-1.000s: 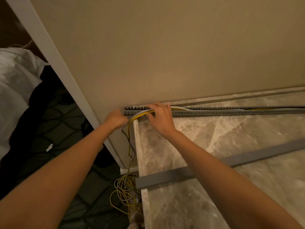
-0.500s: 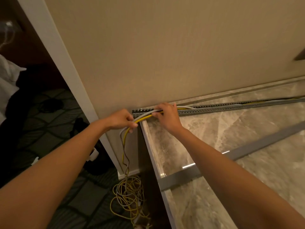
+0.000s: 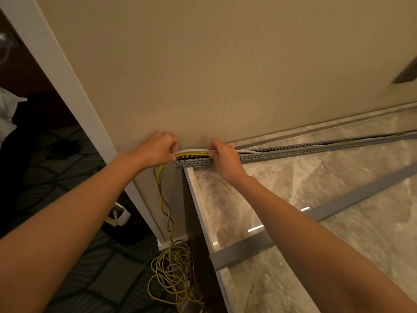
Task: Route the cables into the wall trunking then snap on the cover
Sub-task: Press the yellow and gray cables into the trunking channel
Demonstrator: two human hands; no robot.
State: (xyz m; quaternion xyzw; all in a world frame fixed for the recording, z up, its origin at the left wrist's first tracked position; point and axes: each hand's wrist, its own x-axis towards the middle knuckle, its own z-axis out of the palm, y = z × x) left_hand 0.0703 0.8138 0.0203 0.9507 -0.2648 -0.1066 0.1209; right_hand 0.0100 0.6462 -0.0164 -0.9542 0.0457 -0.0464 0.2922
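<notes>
A grey slotted trunking (image 3: 293,152) runs along the foot of the beige wall on the marble counter, its left end at the counter's corner. Yellow and grey cables (image 3: 194,152) lie along its open top and drop off the left end to a loose coil (image 3: 173,274) on the floor. My left hand (image 3: 155,149) grips the cables just past the trunking's left end. My right hand (image 3: 222,158) pinches them over the trunking, fingers curled down onto the channel. The long grey cover strip (image 3: 338,203) lies diagonally on the counter, apart from the trunking.
The marble counter (image 3: 304,177) ends at a left edge beside a white door frame (image 3: 67,86). Dark patterned carpet (image 3: 67,172) lies below on the left, with a small white object (image 3: 119,216) on it. White fabric (image 3: 6,111) shows at the far left.
My left hand has risen from below the trunking's end to level with it, lifting the cable bundle. My right hand stays on the cables over the channel. The camera has shifted.
</notes>
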